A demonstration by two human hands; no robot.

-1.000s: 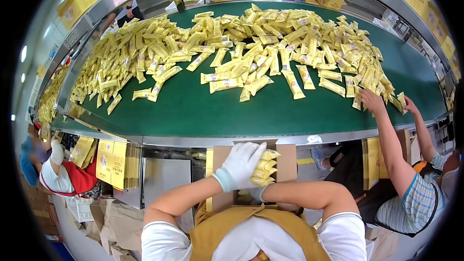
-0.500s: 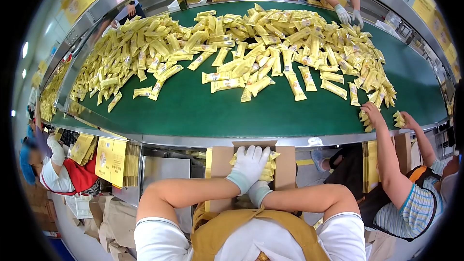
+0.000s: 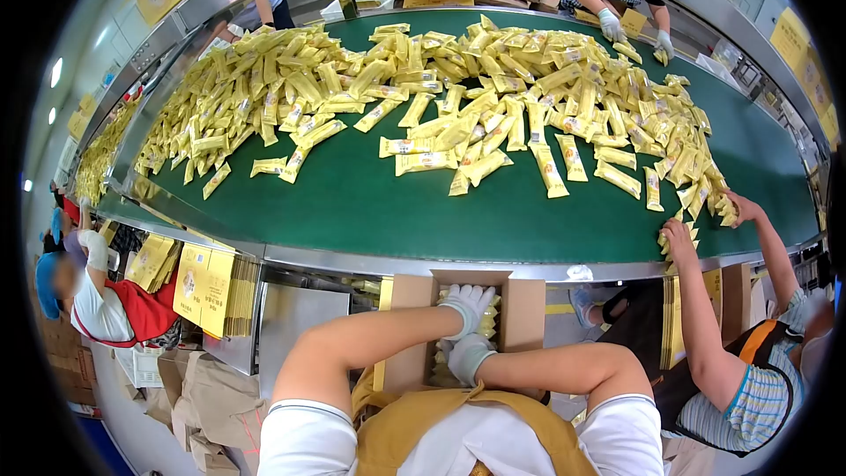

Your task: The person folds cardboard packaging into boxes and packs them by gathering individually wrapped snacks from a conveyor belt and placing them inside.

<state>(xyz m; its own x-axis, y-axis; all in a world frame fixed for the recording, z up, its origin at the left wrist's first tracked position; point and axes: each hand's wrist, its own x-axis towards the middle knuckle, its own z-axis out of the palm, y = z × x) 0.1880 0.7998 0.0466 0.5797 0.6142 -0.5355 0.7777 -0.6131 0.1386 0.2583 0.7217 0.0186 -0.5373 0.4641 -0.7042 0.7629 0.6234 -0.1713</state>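
My left hand [image 3: 469, 307], in a white glove, reaches inside an open cardboard box [image 3: 523, 310] in front of me. Its fingers curve over yellow wrapped packets [image 3: 490, 314] and hold them. Lower in the same box, my right hand [image 3: 468, 358], gloved too, is bent around packets that its own back mostly hides. More packets [image 3: 442, 370] show at the near side of the box. Beyond the box, a broad pile of the same yellow packets [image 3: 423, 128] lies on a green conveyor belt [image 3: 397, 225].
A metal rail [image 3: 370, 266] edges the belt. At right, a co-worker's bare hands [image 3: 679, 238] grip packets; across the belt, another person's gloved hands [image 3: 612, 25] handle packets. Folded yellow cartons [image 3: 203, 291] stand at left, near a person in a red apron [image 3: 145, 308].
Both my hands have sunk deeper into the box with the packets; the left has shifted slightly right. The co-worker's hands at right have moved closer to the pile. My view has tilted slightly.
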